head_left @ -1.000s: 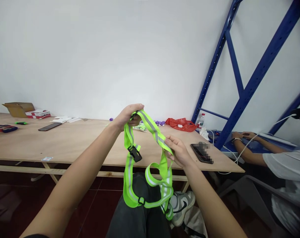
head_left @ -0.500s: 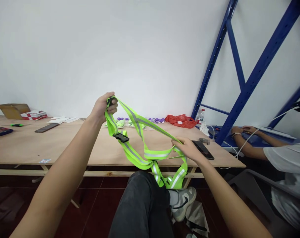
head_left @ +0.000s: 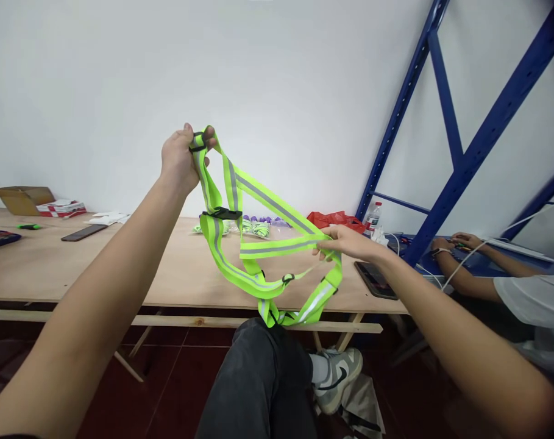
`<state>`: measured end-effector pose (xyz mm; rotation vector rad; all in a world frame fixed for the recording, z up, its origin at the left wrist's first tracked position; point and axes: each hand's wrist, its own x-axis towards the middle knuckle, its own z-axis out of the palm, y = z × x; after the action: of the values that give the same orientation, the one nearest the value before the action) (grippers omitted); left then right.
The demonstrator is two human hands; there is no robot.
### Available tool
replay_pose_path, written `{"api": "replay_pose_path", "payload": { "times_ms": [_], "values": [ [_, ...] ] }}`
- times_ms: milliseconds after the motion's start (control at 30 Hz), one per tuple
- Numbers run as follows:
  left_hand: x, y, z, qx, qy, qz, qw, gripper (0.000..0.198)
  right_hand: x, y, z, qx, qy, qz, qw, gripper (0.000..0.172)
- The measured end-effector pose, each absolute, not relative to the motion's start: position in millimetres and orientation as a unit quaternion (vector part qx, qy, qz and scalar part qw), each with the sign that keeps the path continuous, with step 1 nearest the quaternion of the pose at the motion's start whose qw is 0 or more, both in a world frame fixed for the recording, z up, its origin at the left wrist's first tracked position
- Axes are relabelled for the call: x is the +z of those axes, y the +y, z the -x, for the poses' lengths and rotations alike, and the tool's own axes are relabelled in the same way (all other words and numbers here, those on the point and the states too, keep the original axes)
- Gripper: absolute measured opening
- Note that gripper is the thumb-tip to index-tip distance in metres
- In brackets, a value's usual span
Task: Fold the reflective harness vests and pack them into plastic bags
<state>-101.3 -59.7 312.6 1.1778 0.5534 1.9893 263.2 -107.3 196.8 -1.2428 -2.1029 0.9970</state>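
A neon-green reflective harness [head_left: 277, 246] with grey stripes hangs stretched between my two hands, above the near edge of the table. My left hand [head_left: 185, 155] is raised at the upper left, closed on a strap by a black slider. Lower and to the right, my right hand [head_left: 345, 241] pinches the harness where straps meet. A black buckle [head_left: 222, 213] sits on the strap below my left hand. The lowest loops dangle near my knee. Behind the harness, several bundled green straps [head_left: 261, 229] lie on the table, partly hidden.
On the wooden table [head_left: 112, 265] are a cardboard box [head_left: 23, 200], a phone [head_left: 85, 233], a dark tablet-like device [head_left: 375, 280], a red plastic bag [head_left: 335, 221] and a bottle [head_left: 372, 216]. Blue rack posts [head_left: 482, 137] rise at right, beside a co-worker's hands [head_left: 459, 242].
My left hand has moved up and slightly left, and my right hand has risen a little. The harness is lifted and spread wider, its straps more separated.
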Motion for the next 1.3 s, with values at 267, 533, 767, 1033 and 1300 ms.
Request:
{"api": "replay_pose_path", "payload": {
  "times_ms": [267, 533, 767, 1033, 1300],
  "values": [
    [312.4, -34.8, 128.0, 0.803, 0.205, -0.483, 0.284, 0.027, 252.8, -38.6, -281.8, -0.054, -0.714, 0.645, 0.268, 0.024],
    [230.5, 11.8, 134.8, 0.833, 0.288, -0.352, 0.315, 0.024, 218.9, 3.9, -283.6, 0.133, -0.620, 0.656, 0.409, 0.011],
    [123.3, 41.6, 118.1, 0.737, 0.421, -0.401, 0.344, 0.035, 126.0, 38.5, -257.2, 0.340, -0.514, 0.588, 0.524, 0.012],
    [50.0, 43.2, 107.3, 0.706, 0.433, -0.423, 0.368, 0.043, 30.5, 3.9, -225.5, 0.245, -0.573, 0.555, 0.550, 0.048],
    [16.1, 17.4, 110.0, 0.670, 0.505, -0.387, 0.382, 0.041, -5.4, -95.3, -202.2, 0.007, -0.805, 0.408, 0.430, 0.024]
  ]
}}
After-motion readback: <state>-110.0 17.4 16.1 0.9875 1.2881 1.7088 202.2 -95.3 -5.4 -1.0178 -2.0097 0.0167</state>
